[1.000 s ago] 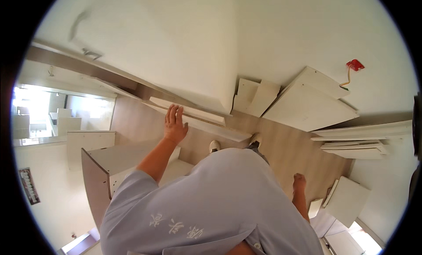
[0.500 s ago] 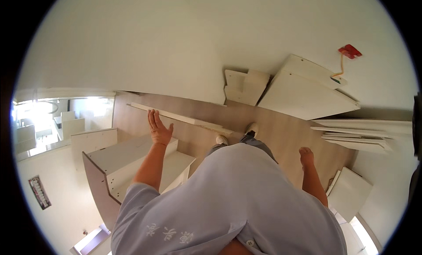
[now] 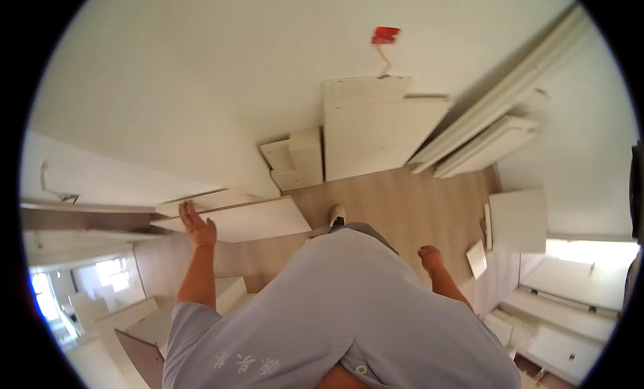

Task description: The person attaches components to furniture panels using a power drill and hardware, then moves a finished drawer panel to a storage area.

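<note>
My left hand (image 3: 199, 229) is held out at the left with its fingers stretched and the thumb apart. In the picture it overlaps the top edge of a long white board (image 3: 263, 220) that stands on edge; whether skin and board touch I cannot tell. No object is in that hand. Lower at the right, my right hand (image 3: 431, 258) hangs with its fingers curled in, and nothing shows in it. A small white panel piece (image 3: 476, 259) lies on the floor, the nearest thing to the right hand.
Large white panels (image 3: 382, 137) lean against the wall ahead, beside a smaller stepped stack (image 3: 295, 162). Long boards (image 3: 496, 93) lean at the right, with another panel (image 3: 520, 220) below. A red wall box (image 3: 386, 35) trails a cable. A cabinet carcass (image 3: 151, 327) stands lower left.
My view has turned to the right, so the leaning panels and red box sit farther left. More of the right-hand boards shows. Both hands keep nearly the same pose.
</note>
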Demonstrator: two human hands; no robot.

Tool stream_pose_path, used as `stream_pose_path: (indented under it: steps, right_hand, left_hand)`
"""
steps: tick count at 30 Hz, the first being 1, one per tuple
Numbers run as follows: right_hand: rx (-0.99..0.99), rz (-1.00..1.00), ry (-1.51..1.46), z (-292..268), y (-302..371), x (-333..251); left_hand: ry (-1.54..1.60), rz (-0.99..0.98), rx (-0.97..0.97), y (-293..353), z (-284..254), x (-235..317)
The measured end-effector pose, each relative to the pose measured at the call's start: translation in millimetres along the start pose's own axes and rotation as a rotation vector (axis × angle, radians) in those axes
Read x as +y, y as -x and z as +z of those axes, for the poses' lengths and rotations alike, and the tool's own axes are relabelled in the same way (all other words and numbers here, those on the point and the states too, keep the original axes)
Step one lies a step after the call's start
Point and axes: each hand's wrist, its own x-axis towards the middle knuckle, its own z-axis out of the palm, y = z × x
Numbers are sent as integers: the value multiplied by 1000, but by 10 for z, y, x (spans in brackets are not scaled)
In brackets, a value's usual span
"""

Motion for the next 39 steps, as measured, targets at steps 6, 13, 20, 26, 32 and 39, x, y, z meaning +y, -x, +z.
stream_pose_path:
  steps: [6,13,20,26,32,39]
  right_hand:
    - [-32,-300,410,204,491,1107]
    - [84,322,-322,-31,476,1099]
    - [133,139,-204,-662,-49,2082]
    - [335,369,-489,-1740,-476,2865]
    - [454,465,-702,-2345,-702,2895]
    - [298,666,-707,-1933,-452,2620]
  left_hand:
    - [48,-54,-76,-98,-137,275]
    - [-37,-273,-214,-7,-440,845]
    - [-193,-573,-52,722,511,1599]
    - [99,-39,-801,1591,1285,3611]
    - [423,438,-1109,1152,1686,5555]
    - [182,799,-1125,61,1817,7191]
